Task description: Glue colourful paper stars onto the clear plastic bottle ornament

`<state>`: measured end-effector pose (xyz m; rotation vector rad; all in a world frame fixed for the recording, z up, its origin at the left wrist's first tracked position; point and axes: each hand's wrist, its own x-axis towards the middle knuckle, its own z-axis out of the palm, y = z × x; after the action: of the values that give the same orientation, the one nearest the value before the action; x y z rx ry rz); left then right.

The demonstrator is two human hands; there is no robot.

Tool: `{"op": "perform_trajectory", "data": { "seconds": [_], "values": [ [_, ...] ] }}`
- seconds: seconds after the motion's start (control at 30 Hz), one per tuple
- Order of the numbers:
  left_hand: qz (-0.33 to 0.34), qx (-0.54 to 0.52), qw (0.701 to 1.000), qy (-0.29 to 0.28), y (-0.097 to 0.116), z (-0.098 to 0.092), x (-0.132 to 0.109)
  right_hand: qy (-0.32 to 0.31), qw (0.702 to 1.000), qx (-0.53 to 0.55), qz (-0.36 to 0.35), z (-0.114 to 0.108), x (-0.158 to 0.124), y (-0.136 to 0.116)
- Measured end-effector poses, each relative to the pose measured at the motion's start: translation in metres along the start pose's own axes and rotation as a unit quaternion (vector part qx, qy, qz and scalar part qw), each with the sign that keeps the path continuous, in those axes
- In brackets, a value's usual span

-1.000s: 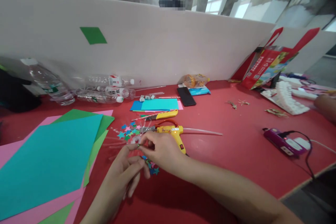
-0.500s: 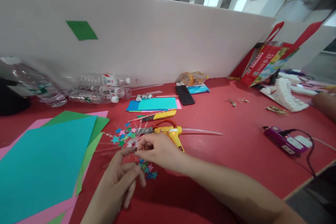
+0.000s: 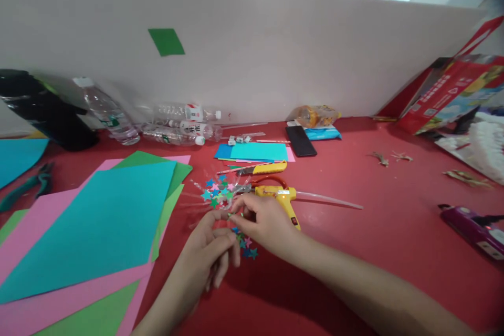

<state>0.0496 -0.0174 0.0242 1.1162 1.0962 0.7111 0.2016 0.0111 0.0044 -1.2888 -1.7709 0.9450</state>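
Observation:
My right hand [image 3: 263,218] has thumb and index finger pinched together on a small green piece [image 3: 230,215], too small to make out fully. My left hand [image 3: 210,247] reaches in from the left, its index fingertip at the pinch and its other fingers loosely curled and apart. Just beyond lies a bunch of clear plastic strips with coloured paper stars [image 3: 219,191] on it. More loose stars [image 3: 247,247] lie below my hands, partly hidden by them. A yellow glue gun [image 3: 281,197] with a clear glue stick rests behind my right hand.
Stacked coloured paper [image 3: 106,215] spreads on the left, beside pliers [image 3: 43,181]. Along the white partition [image 3: 255,52] lie plastic bottles [image 3: 173,134], small paper sheets [image 3: 258,151] and a phone [image 3: 301,142]. A yellow cutter [image 3: 270,168] sits behind the glue gun. A purple power strip [image 3: 468,226] is at right.
The view has turned left, so things sit farther right and the black bottle and pliers show more. My hands stay together, and the green piece now shows at my fingertips.

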Motion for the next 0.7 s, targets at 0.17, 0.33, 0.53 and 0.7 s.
{"op": "perform_trajectory", "data": {
  "seconds": [0.17,0.33,0.53,0.7],
  "values": [
    [0.006,0.007,1.000,0.028,-0.005,0.000,0.002,0.004,1.000,0.009,0.008,0.001,0.000,-0.002],
    [0.011,0.022,0.999,0.042,-0.005,-0.002,0.004,-0.029,0.999,0.044,0.012,0.000,0.001,0.003],
    [0.026,0.076,0.994,0.070,-0.011,-0.005,0.008,-0.016,1.000,0.021,0.004,-0.001,0.000,0.005],
    [0.027,0.089,0.992,0.080,-0.012,-0.005,0.009,-0.005,1.000,-0.006,-0.012,-0.001,-0.002,-0.001]
  ]
}}
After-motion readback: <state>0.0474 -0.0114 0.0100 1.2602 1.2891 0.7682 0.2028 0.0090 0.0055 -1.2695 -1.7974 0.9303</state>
